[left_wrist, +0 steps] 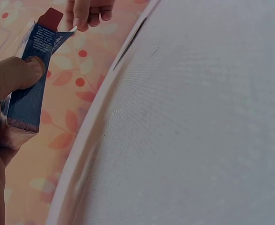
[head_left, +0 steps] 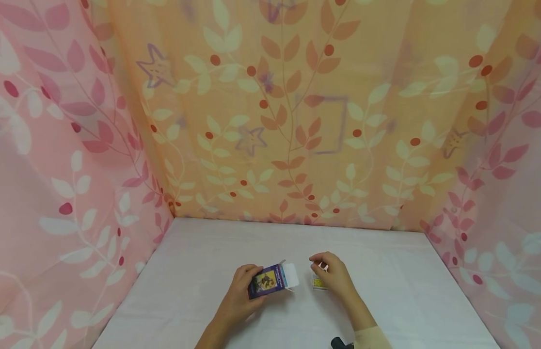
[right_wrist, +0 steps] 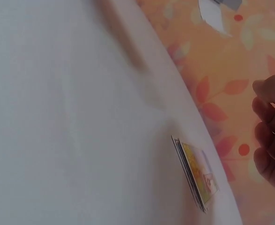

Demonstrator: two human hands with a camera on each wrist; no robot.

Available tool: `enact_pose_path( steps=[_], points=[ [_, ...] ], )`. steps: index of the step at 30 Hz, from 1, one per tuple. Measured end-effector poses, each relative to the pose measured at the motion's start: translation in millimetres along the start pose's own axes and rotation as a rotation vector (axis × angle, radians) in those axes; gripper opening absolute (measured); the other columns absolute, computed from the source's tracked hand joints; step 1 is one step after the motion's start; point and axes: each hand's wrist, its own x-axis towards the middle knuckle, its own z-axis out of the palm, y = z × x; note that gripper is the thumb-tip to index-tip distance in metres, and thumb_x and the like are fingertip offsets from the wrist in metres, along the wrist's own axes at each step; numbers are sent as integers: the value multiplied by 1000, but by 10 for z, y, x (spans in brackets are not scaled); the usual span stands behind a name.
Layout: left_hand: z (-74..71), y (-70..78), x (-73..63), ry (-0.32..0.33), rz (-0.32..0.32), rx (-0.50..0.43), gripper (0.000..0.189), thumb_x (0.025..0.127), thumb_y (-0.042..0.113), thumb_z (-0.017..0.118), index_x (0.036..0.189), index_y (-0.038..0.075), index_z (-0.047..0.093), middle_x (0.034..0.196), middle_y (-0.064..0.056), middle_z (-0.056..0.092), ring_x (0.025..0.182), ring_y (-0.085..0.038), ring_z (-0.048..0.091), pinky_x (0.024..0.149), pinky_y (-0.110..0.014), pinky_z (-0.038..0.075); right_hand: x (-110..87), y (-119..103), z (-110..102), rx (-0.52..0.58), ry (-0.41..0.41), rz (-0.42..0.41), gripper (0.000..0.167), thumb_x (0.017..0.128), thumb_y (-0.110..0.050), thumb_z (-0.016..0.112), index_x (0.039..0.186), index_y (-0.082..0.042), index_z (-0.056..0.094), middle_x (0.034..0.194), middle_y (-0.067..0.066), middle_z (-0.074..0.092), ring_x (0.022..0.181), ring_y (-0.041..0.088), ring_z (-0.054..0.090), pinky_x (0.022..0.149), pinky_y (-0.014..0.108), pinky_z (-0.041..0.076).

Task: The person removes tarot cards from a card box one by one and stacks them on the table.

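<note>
My left hand (head_left: 239,296) grips a small dark blue and purple card box (head_left: 266,282) with a yellow picture on its front. The box's end flap (head_left: 290,275) stands open, pointing right. In the left wrist view, the thumb presses on the box's side (left_wrist: 27,101), which carries small white print. My right hand (head_left: 337,277) hovers over a small stack of picture cards (head_left: 319,283) lying on the table. Its fingers (right_wrist: 268,115) are loosely bent with nothing seen between them, apart from the stack (right_wrist: 197,176) in the right wrist view.
A white cloth covers the table (head_left: 200,257). Patterned curtains with leaves and berries enclose it at the back (head_left: 270,160), left (head_left: 87,194) and right (head_left: 506,203). Near the right sleeve, a black object (head_left: 339,343) shows at the bottom edge.
</note>
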Motion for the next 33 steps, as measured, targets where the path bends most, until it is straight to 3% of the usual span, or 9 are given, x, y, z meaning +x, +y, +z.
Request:
enact_pose_path(
  steps=[10, 18, 23, 33],
  points=[
    [4, -7, 19, 0, 3, 9, 81, 72, 20, 94, 142, 24, 55, 137, 7, 48, 126, -11, 47, 106, -37, 50, -121, -189, 32, 28, 52, -25, 18, 87, -7, 79, 100, -18, 75, 88, -12, 64, 80, 10, 56, 67, 23, 48],
    [15, -9, -5, -4, 8, -11, 81, 71, 16, 95, 142, 19, 56, 138, 5, 48, 126, -13, 47, 107, -35, 49, -277, -318, 66, 65, 52, -21, 16, 89, -10, 78, 102, -17, 76, 88, -16, 63, 80, 4, 54, 67, 22, 47],
    [11, -14, -2, -5, 8, -7, 82, 71, 17, 95, 143, 22, 56, 138, 8, 48, 127, -10, 47, 107, -33, 48, -318, -428, 99, 119, 44, -40, 16, 89, -9, 78, 103, -18, 76, 89, -16, 63, 80, 6, 55, 67, 22, 48],
    [7, 2, -1, -3, 15, 9, 83, 71, 20, 95, 143, 24, 55, 138, 7, 48, 127, -10, 47, 107, -36, 49, -342, -597, 192, 97, 16, -43, 20, 88, -12, 80, 102, -26, 75, 90, -20, 65, 80, 3, 55, 68, 23, 49]
  ],
)
